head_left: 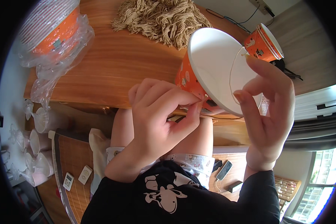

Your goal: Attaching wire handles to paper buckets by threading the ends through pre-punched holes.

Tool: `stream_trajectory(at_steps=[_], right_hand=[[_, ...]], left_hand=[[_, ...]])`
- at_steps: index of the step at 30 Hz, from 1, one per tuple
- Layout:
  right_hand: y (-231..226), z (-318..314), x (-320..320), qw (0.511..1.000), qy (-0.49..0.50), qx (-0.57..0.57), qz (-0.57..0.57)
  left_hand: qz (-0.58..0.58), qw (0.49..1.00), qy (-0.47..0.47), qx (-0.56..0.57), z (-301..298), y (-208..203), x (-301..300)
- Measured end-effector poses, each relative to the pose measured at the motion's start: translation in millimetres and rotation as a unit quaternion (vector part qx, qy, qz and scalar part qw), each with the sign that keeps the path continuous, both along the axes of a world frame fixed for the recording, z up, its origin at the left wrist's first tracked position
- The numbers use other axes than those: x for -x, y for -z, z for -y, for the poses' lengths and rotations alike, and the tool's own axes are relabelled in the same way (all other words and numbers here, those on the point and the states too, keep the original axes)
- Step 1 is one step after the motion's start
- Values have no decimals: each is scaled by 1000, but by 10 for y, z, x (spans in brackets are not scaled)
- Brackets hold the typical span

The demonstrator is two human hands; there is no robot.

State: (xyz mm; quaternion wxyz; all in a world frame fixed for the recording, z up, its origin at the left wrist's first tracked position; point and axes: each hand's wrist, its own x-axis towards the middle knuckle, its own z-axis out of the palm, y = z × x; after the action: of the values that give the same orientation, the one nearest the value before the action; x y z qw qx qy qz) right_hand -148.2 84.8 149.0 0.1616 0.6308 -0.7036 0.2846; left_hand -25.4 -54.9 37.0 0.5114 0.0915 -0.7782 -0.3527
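A large orange paper bucket (188,76) with a white inside tilts toward my right at the table's front edge. My left hand (156,115) is closed in a pinch against its printed outer wall. What lies between that thumb and forefinger is too small to make out. Over the bucket's mouth my right hand (270,100) is open, its forefinger and thumb curved apart. A thin pale cord (230,74) with a small knot near its upper end bows across the white inside, past the right fingertips. Whether those fingers touch the cord I cannot tell.
Beige cords (162,20) lie heaped at the back of the wooden table (112,71). Stacked orange buckets (263,43) lean at the back right. More buckets in clear plastic (58,33) stand at the left. White tubs (41,142) and two remotes (68,182) are lower left.
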Motion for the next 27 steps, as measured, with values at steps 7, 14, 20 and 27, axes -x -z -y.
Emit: stream_trajectory(at_steps=[7,14,20,27], right_hand=[[-77,69,20,998,21,-56,14],[-186,170,73,987,-38,-143,55],[-200,222,199,982,-81,-165,47],[-88,156,102,988,-71,-87,108]], left_hand=[[-5,1000,10,-2,-15,-18,35],[-5,996,54,-66,-52,-66,61],[-13,990,95,-103,-84,-112,74],[-76,918,249,-298,-192,-101,37]])
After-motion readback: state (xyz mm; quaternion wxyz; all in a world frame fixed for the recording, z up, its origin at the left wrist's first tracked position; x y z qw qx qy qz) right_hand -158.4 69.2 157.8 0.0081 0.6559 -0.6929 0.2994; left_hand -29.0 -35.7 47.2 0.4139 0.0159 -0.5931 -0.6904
